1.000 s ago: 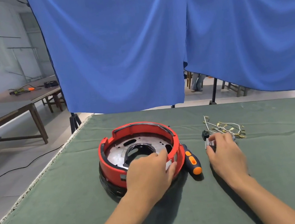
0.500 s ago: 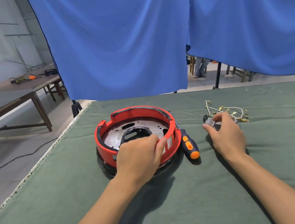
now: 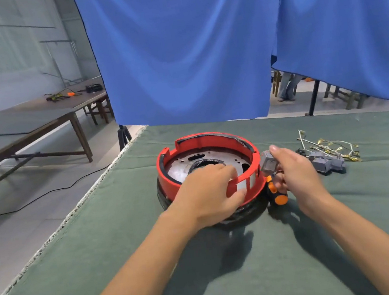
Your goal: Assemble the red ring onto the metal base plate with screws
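A red ring [image 3: 200, 142] sits around a round metal base plate [image 3: 215, 160] on the green table. My left hand [image 3: 207, 193] grips the ring's near rim, fingers curled over its edge. My right hand [image 3: 294, 173] holds a small grey block [image 3: 267, 163] just off the ring's right side. Below that hand, a screwdriver with an orange and black handle [image 3: 277, 194] lies against the ring.
More grey parts [image 3: 326, 162] and a bundle of wires with brass terminals [image 3: 328, 147] lie to the right. The green cloth table [image 3: 128, 256] has its left edge near the ring. Blue curtains [image 3: 187, 48] hang behind; a wooden table [image 3: 34, 115] stands far left.
My right hand lifted a grey block from the parts pile and carried it left to the ring's side. My left hand kept its grip on the ring.
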`<control>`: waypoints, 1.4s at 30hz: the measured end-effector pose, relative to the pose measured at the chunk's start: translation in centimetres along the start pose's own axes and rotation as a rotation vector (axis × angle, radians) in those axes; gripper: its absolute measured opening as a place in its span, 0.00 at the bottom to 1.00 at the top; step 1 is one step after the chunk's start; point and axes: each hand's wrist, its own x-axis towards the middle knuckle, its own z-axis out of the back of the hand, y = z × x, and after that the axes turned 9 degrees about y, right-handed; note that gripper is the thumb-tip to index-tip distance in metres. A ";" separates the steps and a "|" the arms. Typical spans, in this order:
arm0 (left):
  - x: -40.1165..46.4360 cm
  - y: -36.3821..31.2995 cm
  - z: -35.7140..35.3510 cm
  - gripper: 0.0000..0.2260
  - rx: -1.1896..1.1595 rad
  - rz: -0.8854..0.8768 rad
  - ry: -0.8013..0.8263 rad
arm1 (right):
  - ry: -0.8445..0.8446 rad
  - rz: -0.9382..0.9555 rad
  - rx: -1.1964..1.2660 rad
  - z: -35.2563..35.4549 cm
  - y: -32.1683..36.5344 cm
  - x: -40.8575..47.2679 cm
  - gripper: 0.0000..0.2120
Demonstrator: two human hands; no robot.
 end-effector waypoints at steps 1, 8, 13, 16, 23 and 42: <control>0.1 0.9 0.9 0.13 -0.001 0.039 0.082 | 0.000 -0.001 -0.010 -0.2 0.1 -0.1 0.13; -0.9 5.6 4.6 0.03 -0.342 0.231 0.289 | 0.056 0.008 0.035 -1.4 0.3 -1.0 0.13; -0.5 5.5 4.1 0.03 -0.562 0.167 0.152 | 0.085 -0.033 0.107 -1.9 0.7 -1.4 0.16; -0.4 5.8 4.3 0.03 -0.626 0.148 0.113 | 0.111 -0.153 0.137 -2.0 0.9 -1.4 0.20; -0.5 5.7 4.6 0.05 -0.646 0.153 0.112 | 0.136 -0.187 0.131 -2.1 1.4 -1.8 0.25; -1.4 6.2 6.5 0.10 -0.812 0.277 0.043 | 0.295 -0.072 0.299 -2.6 2.3 -2.5 0.18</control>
